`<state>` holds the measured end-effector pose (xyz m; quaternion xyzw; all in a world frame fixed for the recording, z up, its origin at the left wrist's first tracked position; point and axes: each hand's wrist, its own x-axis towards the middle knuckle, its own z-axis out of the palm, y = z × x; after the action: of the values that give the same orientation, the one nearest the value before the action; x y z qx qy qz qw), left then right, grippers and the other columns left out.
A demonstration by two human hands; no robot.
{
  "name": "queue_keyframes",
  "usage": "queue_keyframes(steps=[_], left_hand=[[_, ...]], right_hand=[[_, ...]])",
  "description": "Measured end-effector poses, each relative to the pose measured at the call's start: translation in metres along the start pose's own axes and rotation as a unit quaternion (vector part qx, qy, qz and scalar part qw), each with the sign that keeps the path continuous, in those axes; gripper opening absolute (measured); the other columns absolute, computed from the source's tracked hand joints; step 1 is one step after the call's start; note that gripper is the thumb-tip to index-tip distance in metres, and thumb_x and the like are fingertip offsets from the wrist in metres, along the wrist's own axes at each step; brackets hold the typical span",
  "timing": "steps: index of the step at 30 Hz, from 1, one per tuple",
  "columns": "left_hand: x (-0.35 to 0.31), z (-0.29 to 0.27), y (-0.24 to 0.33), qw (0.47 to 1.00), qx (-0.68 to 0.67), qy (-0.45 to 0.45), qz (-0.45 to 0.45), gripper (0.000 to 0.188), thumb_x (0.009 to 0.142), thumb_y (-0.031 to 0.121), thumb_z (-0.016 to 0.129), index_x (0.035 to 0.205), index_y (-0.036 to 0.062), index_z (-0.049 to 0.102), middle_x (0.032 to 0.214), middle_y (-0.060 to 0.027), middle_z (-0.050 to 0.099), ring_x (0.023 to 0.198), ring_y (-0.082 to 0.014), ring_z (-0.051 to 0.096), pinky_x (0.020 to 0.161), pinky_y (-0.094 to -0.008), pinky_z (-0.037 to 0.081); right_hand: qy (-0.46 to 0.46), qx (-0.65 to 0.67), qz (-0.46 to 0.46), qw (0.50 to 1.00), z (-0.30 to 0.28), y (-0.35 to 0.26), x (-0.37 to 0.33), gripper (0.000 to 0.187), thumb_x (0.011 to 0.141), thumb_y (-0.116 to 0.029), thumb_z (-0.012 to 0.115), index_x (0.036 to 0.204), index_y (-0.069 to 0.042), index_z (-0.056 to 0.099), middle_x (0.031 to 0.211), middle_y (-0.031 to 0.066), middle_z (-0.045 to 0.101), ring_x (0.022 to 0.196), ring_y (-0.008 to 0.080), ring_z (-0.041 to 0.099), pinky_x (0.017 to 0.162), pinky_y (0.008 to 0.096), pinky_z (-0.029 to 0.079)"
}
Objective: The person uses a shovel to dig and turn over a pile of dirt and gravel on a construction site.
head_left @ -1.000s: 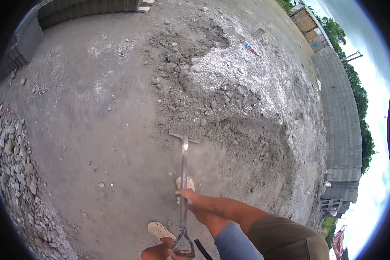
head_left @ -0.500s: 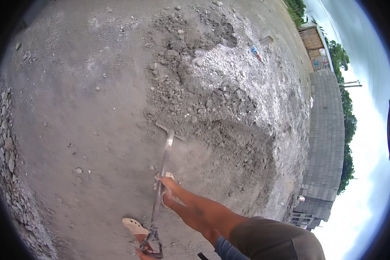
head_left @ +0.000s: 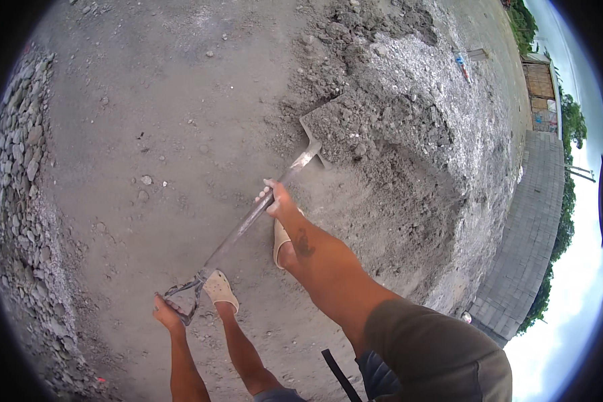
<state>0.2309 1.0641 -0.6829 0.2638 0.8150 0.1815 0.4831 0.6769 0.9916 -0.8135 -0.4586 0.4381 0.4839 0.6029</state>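
Note:
A shovel (head_left: pixel 244 229) lies slantwise across the view, its blade (head_left: pixel 310 131) toward the heap at upper right. My right hand (head_left: pixel 278 197) is wrapped round the shaft a little below the blade. At the other end, my left hand (head_left: pixel 170 312) grips the D-shaped handle (head_left: pixel 189 299). Grey loose material (head_left: pixel 372 127) hides most of the blade, leaving its back edge and side rims in sight. Whether the blade is lifted or still in the heap, I cannot tell. Light clogs (head_left: pixel 220 289) are on my feet, close to the shovel.
A heap of grey and whitish gravelly material (head_left: pixel 449 114) spreads over the right side, with a small bottle (head_left: pixel 462 68) on it. Rounded stones (head_left: pixel 28 154) lie along the left. Behind the heap stand a grey block wall (head_left: pixel 526 234) and a shed (head_left: pixel 541 90).
The shovel has swung to a more slanted angle, and its blade now shows grey material over it. Both hands keep their hold, and my left arm has come further into view. The view has turned.

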Motion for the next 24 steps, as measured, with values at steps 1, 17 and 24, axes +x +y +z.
queue_keyframes(steps=[1, 17, 24], left_hand=[[-0.010, -0.009, 0.007, 0.999, 0.002, -0.034, 0.004, 0.044, 0.095, 0.041, 0.053, 0.065, 0.0121, 0.042, 0.052, -0.0015, 0.042, 0.037, -0.0146, 0.040, 0.035, -0.0311, 0.037], [-0.255, -0.306, 0.179, 0.958, 0.167, -0.206, 0.105, 0.041, 0.095, 0.043, 0.048, 0.065, 0.0145, 0.045, 0.050, -0.0020, 0.043, 0.037, -0.0173, 0.041, 0.034, -0.0320, 0.036], [-0.369, -0.348, 0.262, 0.856, 0.302, -0.321, 0.270, 0.038, 0.096, 0.043, 0.048, 0.069, 0.0157, 0.047, 0.054, -0.0004, 0.045, 0.043, -0.0164, 0.043, 0.039, -0.0320, 0.037]], right_hand=[[0.006, 0.010, -0.003, 1.000, -0.012, -0.004, -0.021, 0.014, 0.087, -0.017, 0.065, 0.089, -0.014, 0.052, 0.067, 0.0011, 0.049, 0.057, 0.0205, 0.052, 0.058, 0.0438, 0.049], [0.010, 0.119, -0.069, 0.990, -0.157, 0.206, -0.460, 0.014, 0.085, -0.009, 0.067, 0.085, -0.009, 0.053, 0.069, 0.0052, 0.052, 0.061, 0.0247, 0.055, 0.061, 0.0418, 0.053], [-0.163, 0.323, -0.094, 0.928, -0.173, 0.320, -0.601, 0.016, 0.081, -0.016, 0.073, 0.084, -0.011, 0.058, 0.073, 0.0034, 0.055, 0.069, 0.0224, 0.057, 0.067, 0.0427, 0.052]])
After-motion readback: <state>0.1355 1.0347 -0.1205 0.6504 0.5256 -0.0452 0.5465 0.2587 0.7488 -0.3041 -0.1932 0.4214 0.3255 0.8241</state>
